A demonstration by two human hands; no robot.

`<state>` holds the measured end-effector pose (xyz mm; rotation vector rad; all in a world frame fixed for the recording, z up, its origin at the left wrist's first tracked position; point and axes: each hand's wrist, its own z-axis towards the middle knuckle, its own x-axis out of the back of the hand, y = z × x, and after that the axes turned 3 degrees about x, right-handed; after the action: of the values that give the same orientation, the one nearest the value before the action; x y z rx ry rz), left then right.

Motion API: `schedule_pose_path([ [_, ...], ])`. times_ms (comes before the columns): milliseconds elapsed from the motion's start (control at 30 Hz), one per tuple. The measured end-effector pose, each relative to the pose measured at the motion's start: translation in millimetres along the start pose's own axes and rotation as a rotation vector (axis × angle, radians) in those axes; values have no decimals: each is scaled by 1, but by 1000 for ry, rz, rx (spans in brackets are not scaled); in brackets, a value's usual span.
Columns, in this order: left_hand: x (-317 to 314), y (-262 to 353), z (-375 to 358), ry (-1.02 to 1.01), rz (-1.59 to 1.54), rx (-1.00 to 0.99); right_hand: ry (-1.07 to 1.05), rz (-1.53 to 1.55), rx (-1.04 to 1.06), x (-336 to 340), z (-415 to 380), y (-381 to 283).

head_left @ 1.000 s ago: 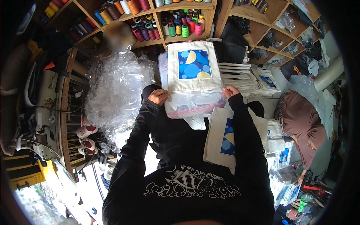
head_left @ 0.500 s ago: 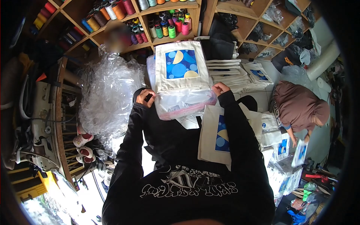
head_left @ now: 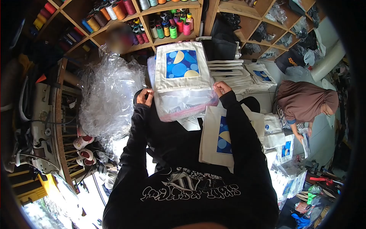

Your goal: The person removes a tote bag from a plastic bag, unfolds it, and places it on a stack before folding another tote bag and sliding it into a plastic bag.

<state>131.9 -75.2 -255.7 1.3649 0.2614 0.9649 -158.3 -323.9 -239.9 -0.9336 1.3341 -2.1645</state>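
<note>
A cream tote bag (head_left: 167, 84) with a blue, circle-patterned print lies in front of me. Clear plastic bags (head_left: 187, 102) with a pink lower edge sit beneath its near end. My left hand (head_left: 145, 97) is closed in a pinch at the left edge, where the plastic meets the tote. On the opposite edge, my right hand (head_left: 222, 89) pinches the plastic with thumb and fingers. Whether either hand also grips the cloth is hard to make out. Another printed tote bag (head_left: 210, 139) lies under my right forearm.
Crumpled clear plastic (head_left: 110, 95) is heaped on the left. Folded tote bags (head_left: 228, 72) are stacked at the back right, below shelves (head_left: 244, 11). Thread spools (head_left: 173, 32) fill the shelves ahead. A person (head_left: 305, 101) on the right handles a plastic-wrapped item.
My left hand has turned slightly and risen a little at the bag's edge. My right hand has shifted slightly left and up. The person at right has lowered and turned the item they hold.
</note>
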Motion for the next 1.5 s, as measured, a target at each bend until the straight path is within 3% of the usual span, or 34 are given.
schedule_pose_path([
  [367,-10,-7,4,114,-144,213,68,311,-94,-12,14,-6],
  [500,-14,-2,6,175,-221,311,8,181,-258,-9,19,-18],
  [600,-16,13,9,201,-276,604,18,102,-376,-12,23,-24],
  [733,-21,11,7,167,-338,754,66,89,-472,-16,28,-13],
  [800,-27,8,6,270,-493,832,90,94,-538,-18,29,-5],
  [1067,-29,-4,5,328,-515,908,127,307,-723,-28,30,-6],
  [1167,-24,-4,7,239,-445,940,148,381,-753,-30,27,3],
  [1233,-20,19,9,268,-589,1067,164,500,-800,-30,26,20],
  [1367,-9,13,8,221,-766,1099,185,656,-911,-27,27,22],
  [1433,-6,10,9,161,-889,1081,188,877,-965,-22,27,11],
  [1500,-4,8,9,143,-915,1083,178,859,-982,-19,28,4],
])
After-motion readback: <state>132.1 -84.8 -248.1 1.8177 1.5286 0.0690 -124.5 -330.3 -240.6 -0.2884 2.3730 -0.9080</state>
